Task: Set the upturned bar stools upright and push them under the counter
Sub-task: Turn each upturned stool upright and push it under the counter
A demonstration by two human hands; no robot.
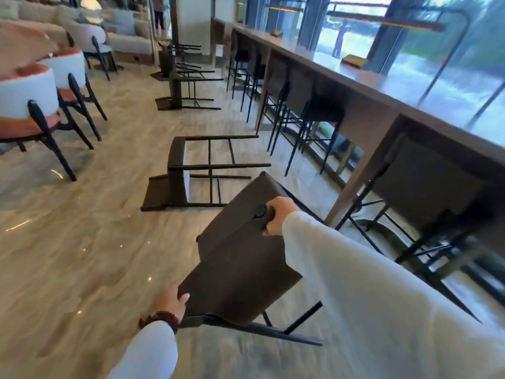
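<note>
The one view sits on the person's head and looks forward and steeply down, its wide lens tilting the room so the floor (82, 242) slopes. Closest, at the lower edge, are the left hand (170, 300) and right hand (278, 214) on a stool (240, 255). The counter (369, 86) runs up the right side into the distance, and chairs (27, 99) stand at the left edge.

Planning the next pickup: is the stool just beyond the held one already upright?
No, that stool lies on its side, legs pointing toward the counter.
</note>
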